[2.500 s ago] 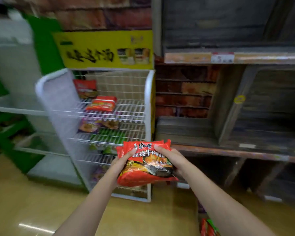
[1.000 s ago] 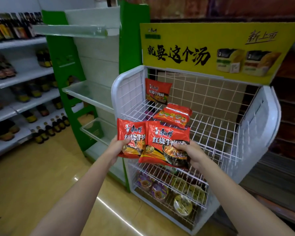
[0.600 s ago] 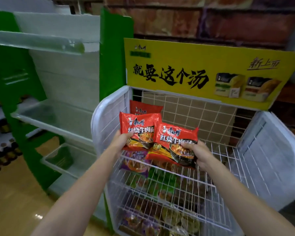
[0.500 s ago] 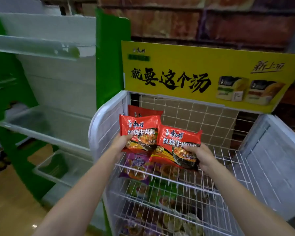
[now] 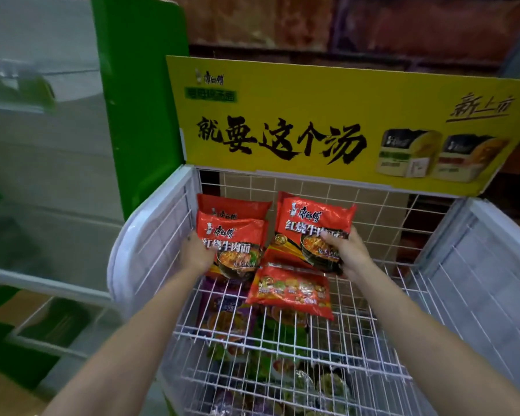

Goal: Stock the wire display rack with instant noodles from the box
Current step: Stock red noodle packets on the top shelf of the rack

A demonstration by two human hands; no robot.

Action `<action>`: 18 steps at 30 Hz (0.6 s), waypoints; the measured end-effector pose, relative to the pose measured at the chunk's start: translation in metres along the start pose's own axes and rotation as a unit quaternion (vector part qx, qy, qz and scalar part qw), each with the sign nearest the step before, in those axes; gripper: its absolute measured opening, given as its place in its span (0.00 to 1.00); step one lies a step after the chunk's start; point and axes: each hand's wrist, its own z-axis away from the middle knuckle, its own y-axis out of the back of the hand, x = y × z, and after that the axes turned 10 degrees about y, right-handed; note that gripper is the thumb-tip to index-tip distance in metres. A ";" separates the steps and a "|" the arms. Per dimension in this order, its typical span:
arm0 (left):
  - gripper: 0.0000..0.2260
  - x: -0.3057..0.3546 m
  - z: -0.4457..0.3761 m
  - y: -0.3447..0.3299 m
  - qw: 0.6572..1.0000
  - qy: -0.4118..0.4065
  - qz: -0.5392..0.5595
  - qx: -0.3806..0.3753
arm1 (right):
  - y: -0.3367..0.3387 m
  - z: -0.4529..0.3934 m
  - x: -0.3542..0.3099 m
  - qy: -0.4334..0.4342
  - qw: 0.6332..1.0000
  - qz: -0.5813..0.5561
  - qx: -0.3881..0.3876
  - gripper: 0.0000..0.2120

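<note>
Over the top shelf of the white wire display rack (image 5: pixel 373 298), each hand holds one red instant noodle packet. My left hand (image 5: pixel 194 255) grips the left packet (image 5: pixel 237 244) by its left edge, upright in front of another red packet (image 5: pixel 231 207) that leans on the back grid. My right hand (image 5: pixel 347 252) grips the right packet (image 5: pixel 311 226) at its lower right, also upright near the back. A fourth red packet (image 5: pixel 291 291) lies flat on the shelf below the held ones. The box is out of view.
A yellow sign (image 5: pixel 327 121) tops the rack. Purple and green noodle packets (image 5: pixel 261 334) fill the lower shelves. A green and white shelving unit (image 5: pixel 72 145) stands at the left. The rack's white side panels (image 5: pixel 487 283) bound the shelf on both sides.
Both hands have carried the two packets up and forward from the rack's front to the back of the top shelf, and spread them apart. The camera came closer to the rack.
</note>
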 end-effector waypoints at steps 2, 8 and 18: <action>0.30 0.011 0.008 -0.003 0.998 -0.011 -0.033 0.043 | -0.003 -0.013 -0.002 0.010 1.000 -0.009 -0.003 0.24; 0.29 0.034 0.040 -0.014 0.968 -0.204 -0.139 0.053 | -0.006 -0.049 0.014 -0.017 0.996 0.071 -0.058 0.21; 0.25 0.043 0.058 -0.030 0.953 -0.242 -0.177 -0.052 | 0.005 -0.043 0.048 -0.105 0.967 0.227 -0.053 0.30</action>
